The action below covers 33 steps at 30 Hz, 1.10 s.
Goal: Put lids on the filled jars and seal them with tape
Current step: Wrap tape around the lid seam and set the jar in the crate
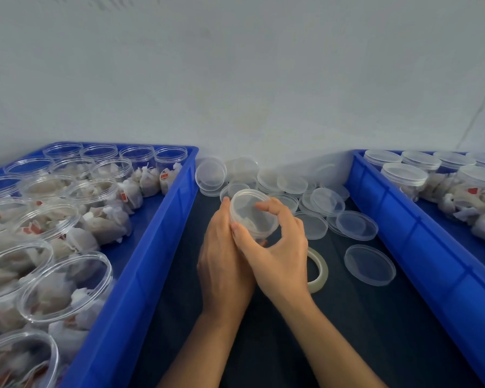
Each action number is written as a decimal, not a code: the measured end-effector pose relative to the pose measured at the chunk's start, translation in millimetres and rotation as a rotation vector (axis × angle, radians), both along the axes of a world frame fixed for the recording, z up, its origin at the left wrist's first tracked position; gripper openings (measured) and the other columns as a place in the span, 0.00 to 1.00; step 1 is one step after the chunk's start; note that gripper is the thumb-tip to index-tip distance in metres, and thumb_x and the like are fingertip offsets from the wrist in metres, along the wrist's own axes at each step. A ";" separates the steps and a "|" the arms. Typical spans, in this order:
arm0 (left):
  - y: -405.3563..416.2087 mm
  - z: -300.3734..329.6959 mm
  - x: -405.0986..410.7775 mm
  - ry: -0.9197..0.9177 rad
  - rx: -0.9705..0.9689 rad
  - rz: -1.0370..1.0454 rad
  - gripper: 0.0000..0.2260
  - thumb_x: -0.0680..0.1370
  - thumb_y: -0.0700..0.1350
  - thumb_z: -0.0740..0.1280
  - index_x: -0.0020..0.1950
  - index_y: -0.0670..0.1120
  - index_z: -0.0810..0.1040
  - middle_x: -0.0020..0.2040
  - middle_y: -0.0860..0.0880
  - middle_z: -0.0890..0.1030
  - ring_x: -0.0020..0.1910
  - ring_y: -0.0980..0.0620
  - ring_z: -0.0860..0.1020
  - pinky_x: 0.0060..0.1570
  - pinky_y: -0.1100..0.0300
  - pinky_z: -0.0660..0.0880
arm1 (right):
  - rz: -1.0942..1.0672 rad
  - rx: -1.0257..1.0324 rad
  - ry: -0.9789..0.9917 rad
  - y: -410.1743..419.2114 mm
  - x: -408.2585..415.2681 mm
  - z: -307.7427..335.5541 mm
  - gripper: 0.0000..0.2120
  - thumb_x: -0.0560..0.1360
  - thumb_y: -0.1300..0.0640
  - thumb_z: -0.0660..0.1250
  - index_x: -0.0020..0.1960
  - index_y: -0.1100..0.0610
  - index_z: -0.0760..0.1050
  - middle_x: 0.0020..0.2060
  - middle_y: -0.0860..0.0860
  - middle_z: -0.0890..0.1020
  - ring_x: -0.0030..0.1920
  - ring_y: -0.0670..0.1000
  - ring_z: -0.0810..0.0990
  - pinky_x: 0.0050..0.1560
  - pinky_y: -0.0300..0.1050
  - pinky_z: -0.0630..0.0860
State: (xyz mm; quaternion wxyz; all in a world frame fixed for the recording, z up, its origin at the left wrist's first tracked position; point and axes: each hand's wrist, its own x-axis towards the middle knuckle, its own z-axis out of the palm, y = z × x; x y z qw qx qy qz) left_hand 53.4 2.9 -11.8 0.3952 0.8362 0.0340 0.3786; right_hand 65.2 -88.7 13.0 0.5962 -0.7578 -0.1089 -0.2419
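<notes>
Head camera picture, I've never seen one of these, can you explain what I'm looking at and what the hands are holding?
There is no machine here: a camera on a person's head looks forward and down at their own bare hands. The left hand and right hand together grip one clear jar with a lid on it, over a dark table. The left blue tray holds filled jars without lids; the right blue tray holds jars already lidded. Loose lids lie piled between the trays, and a roll of clear tape lies beside the right wrist.
</notes>
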 end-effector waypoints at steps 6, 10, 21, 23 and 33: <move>8.8 0.4 6.9 0.051 -0.202 -0.011 0.40 0.70 0.60 0.80 0.78 0.59 0.66 0.67 0.60 0.79 0.63 0.60 0.79 0.57 0.56 0.81 | 0.270 -0.138 0.049 -22.7 10.1 4.5 0.22 0.72 0.38 0.74 0.65 0.36 0.77 0.69 0.33 0.74 0.73 0.39 0.69 0.61 0.29 0.71; 11.1 -4.5 9.9 0.082 -0.279 0.019 0.47 0.67 0.61 0.83 0.80 0.58 0.63 0.72 0.56 0.77 0.68 0.55 0.78 0.62 0.54 0.79 | 0.007 -0.323 0.110 -45.8 22.3 7.2 0.07 0.80 0.43 0.68 0.57 0.41 0.76 0.49 0.39 0.82 0.50 0.43 0.80 0.54 0.50 0.80; 16.4 -10.8 15.5 0.139 -0.264 -0.032 0.53 0.69 0.58 0.82 0.85 0.58 0.53 0.81 0.53 0.70 0.77 0.53 0.71 0.68 0.58 0.71 | 0.148 -1.029 0.425 -56.6 20.8 5.5 0.24 0.77 0.46 0.69 0.71 0.42 0.66 0.50 0.42 0.75 0.50 0.51 0.75 0.48 0.49 0.69; 14.9 -10.2 14.9 0.136 -0.261 -0.031 0.54 0.69 0.58 0.83 0.86 0.56 0.52 0.81 0.53 0.68 0.79 0.53 0.69 0.73 0.54 0.71 | 0.121 -0.898 0.399 -56.0 20.5 7.5 0.23 0.77 0.49 0.69 0.70 0.42 0.68 0.47 0.41 0.74 0.50 0.50 0.75 0.50 0.49 0.73; 4.8 -2.1 7.1 -0.474 0.190 -0.036 0.22 0.76 0.35 0.72 0.70 0.37 0.78 0.70 0.42 0.79 0.75 0.41 0.74 0.70 0.40 0.75 | 0.065 -0.154 0.301 -50.2 22.3 10.8 0.16 0.79 0.58 0.64 0.61 0.41 0.79 0.42 0.46 0.82 0.39 0.52 0.83 0.40 0.44 0.80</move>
